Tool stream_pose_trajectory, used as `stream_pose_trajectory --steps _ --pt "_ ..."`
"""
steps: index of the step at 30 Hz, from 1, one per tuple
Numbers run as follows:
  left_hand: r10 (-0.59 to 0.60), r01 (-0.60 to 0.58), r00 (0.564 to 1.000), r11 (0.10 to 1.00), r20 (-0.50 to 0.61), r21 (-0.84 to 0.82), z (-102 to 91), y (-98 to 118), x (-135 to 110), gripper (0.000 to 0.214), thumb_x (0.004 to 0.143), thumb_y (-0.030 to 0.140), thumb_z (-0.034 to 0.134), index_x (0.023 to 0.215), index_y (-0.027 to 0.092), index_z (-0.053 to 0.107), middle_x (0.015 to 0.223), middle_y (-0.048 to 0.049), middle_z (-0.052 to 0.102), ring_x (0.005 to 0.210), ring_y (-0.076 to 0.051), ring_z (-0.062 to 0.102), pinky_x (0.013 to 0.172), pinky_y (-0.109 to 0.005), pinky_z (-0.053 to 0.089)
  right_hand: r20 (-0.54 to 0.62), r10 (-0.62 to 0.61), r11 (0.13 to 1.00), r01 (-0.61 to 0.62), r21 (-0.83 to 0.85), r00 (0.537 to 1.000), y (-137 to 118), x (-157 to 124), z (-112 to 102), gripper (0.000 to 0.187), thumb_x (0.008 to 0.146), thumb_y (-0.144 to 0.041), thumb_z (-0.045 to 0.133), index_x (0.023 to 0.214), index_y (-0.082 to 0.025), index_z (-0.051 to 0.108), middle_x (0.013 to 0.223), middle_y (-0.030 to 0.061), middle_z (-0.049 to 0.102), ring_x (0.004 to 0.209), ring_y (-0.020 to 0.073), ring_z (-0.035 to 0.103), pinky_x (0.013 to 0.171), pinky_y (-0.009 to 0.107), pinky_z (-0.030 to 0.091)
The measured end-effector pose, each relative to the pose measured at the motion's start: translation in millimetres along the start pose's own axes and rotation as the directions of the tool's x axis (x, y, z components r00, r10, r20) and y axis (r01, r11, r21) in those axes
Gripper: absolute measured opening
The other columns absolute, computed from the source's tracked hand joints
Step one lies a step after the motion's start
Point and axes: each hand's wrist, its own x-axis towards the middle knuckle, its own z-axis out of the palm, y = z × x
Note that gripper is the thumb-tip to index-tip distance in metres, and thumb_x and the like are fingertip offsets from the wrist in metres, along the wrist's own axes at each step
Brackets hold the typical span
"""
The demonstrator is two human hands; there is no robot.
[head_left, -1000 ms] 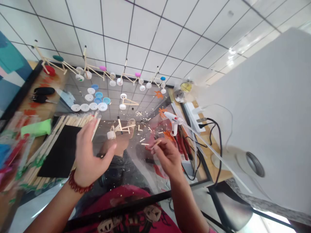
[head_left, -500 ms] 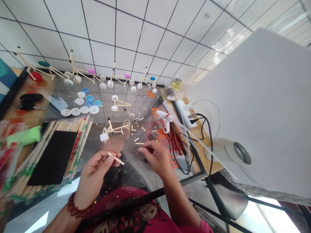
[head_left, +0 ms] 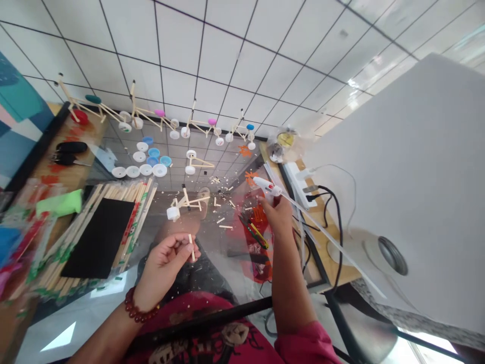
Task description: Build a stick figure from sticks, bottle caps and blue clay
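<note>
Between the thumb and fingers of my left hand [head_left: 168,260] is a short piece of wooden stick [head_left: 191,246], held nearly upright. My right hand [head_left: 278,215] is closed round the handle of a white glue gun [head_left: 267,186], and a long clear glue stick [head_left: 333,242] runs out of its back end. Ahead of my left hand sits a small stick frame with a white cap [head_left: 173,213]. Another stick frame with two white caps [head_left: 190,170] lies farther off. Yellow-and-black cutters [head_left: 254,231] rest left of my right forearm.
Bundles of wooden sticks [head_left: 144,212] and a black sheet [head_left: 100,237] lie at left. Loose bottle caps [head_left: 146,169] are grouped behind them. Several cap-wheeled stick models [head_left: 199,125] line the back edge. A power strip [head_left: 297,182] with cords is at right; wood scraps [head_left: 226,227] litter the glass.
My right hand has moved right and forward from over the scraps to the glue gun's handle. My left hand has turned the stick piece more upright. The view has shifted.
</note>
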Motion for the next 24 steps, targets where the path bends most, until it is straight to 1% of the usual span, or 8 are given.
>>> stream_pose_trajectory --steps 4,6,10,12,15,17,21,24 --pt "-0.020 0.020 1.000 1.000 -0.024 -0.012 -1.9 -0.5 -0.4 0.040 0.070 0.048 0.103 0.090 0.020 0.084 0.074 -0.0045 0.078 0.068 -0.018 0.074 0.070 -0.027 0.063 -0.014 0.102 0.984 -0.103 -0.148 0.995 -4.5 4.6 2.9 0.062 0.070 -0.064 0.074 0.103 -0.012 0.080 0.089 0.0144 0.080 0.086 0.0336 0.071 0.088 0.049 0.057" --pt "-0.023 0.022 0.999 1.000 -0.046 -0.014 -2.6 -1.1 -0.4 0.039 0.068 0.046 0.104 0.089 0.020 0.084 0.074 -0.0036 0.078 0.068 -0.017 0.074 0.071 -0.027 0.063 -0.032 0.131 0.979 -0.135 -0.155 0.991 -5.3 4.3 1.2 0.058 0.071 -0.062 0.073 0.098 -0.012 0.081 0.081 0.0119 0.078 0.083 0.0323 0.069 0.085 0.048 0.057" --pt "-0.014 0.013 0.997 1.000 -0.078 -0.018 -2.8 -0.7 0.0 0.036 0.067 0.043 0.104 0.086 0.019 0.085 0.074 -0.0042 0.079 0.067 -0.015 0.070 0.070 -0.026 0.063 -0.153 0.132 0.991 -0.129 0.026 0.979 -13.8 -6.5 -7.5 0.053 0.078 -0.059 0.071 0.103 -0.014 0.080 0.087 0.0094 0.079 0.084 0.0295 0.071 0.086 0.046 0.057" --pt "-0.054 0.049 0.996 0.996 -0.072 -0.071 -2.1 1.4 0.1 0.037 0.067 0.043 0.105 0.085 0.017 0.085 0.075 -0.0057 0.080 0.066 -0.014 0.070 0.068 -0.024 0.062 -0.147 0.099 0.980 -0.071 0.184 0.984 -23.9 -19.7 -14.2 0.047 0.081 -0.056 0.074 0.106 -0.017 0.080 0.095 0.0094 0.081 0.088 0.0284 0.074 0.088 0.046 0.059" --pt "-0.188 0.176 0.982 0.957 -0.030 -0.231 -1.0 5.7 0.1 0.041 0.063 0.041 0.108 0.080 0.017 0.081 0.079 -0.0061 0.080 0.072 -0.017 0.075 0.067 -0.024 0.064 -0.032 0.014 0.940 -0.002 0.342 0.999 -42.1 -49.4 -23.9 0.034 0.086 -0.050 0.079 0.102 -0.020 0.082 0.101 0.0104 0.084 0.095 0.0296 0.077 0.090 0.046 0.061" --pt "-0.253 0.240 0.967 0.918 0.000 -0.315 -0.9 8.0 0.0 0.043 0.061 0.039 0.110 0.078 0.017 0.077 0.081 -0.0044 0.080 0.076 -0.018 0.079 0.068 -0.024 0.067 0.087 -0.018 0.925 -0.016 0.381 0.996 -51.6 -72.7 -28.2 0.031 0.088 -0.050 0.081 0.101 -0.022 0.082 0.099 0.0104 0.084 0.094 0.0314 0.078 0.087 0.046 0.063" --pt "-0.250 0.242 0.968 0.882 0.034 -0.405 -2.4 9.3 -0.3 0.039 0.065 0.032 0.108 0.076 0.017 0.074 0.081 -0.0018 0.077 0.084 -0.019 0.081 0.076 -0.025 0.070 0.306 -0.090 0.911 -0.046 0.410 0.948 -58.6 -114.1 -33.6 0.033 0.091 -0.054 0.082 0.105 -0.025 0.083 0.092 0.0101 0.084 0.087 0.0337 0.079 0.079 0.047 0.066" --pt "-0.229 0.228 0.972 0.863 0.052 -0.450 -4.0 9.3 -0.9 0.036 0.068 0.027 0.107 0.078 0.017 0.074 0.081 -0.0009 0.076 0.076 -0.013 0.076 0.072 -0.019 0.068 0.414 -0.177 0.927 0.010 0.375 0.893 -59.9 -131.9 -39.5 0.027 0.098 -0.051 0.076 0.108 -0.027 0.082 0.095 0.0097 0.082 0.087 0.0313 0.077 0.079 0.045 0.065"
